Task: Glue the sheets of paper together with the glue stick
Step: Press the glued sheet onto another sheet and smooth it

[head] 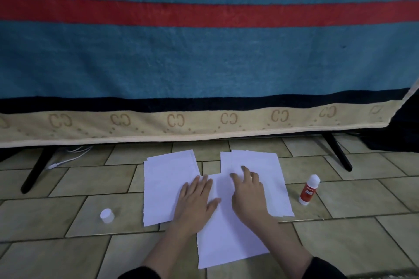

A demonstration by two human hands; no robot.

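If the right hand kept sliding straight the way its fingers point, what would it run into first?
The right hand points away and slightly left, over the right stack of paper. Beyond the stack's far edge lies bare tiled floor, then probably the hanging blanket; depth is unclear.

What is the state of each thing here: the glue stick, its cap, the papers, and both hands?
Glue stick: uncapped, standing on the floor, right of the papers, not held.
Cap: off, lying on the floor left of the papers.
Left stack: flat on the floor.
Right stack: flat on the floor.
Front sheet: overlaps both stacks.
Left hand: flat, pressing the paper.
Right hand: flat, pressing the paper.
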